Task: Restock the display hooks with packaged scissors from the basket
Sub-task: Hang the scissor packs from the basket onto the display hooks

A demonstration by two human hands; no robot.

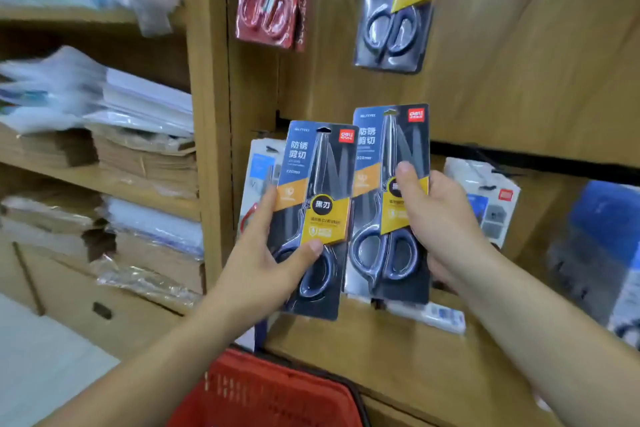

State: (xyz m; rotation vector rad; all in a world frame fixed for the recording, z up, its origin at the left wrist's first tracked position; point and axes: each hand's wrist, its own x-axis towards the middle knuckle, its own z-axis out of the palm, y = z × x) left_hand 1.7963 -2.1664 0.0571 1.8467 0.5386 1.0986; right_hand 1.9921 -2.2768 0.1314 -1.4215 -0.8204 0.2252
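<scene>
The red basket [263, 392] sits below both grips, showing only its mesh wall and rim, so I cannot tell what is in it. The left grip [273, 263] pinches one pack of scissors [311, 166] and the right grip [440, 218] holds a second pack [377, 253] just beside it; both stand nearly upright against the wooden panel [519, 80], long axis vertical, blades up and handles down. That makes two held packs, with one matching dark pack [394, 7] hanging above the right grip and a red pack [270, 3] above the left.
</scene>
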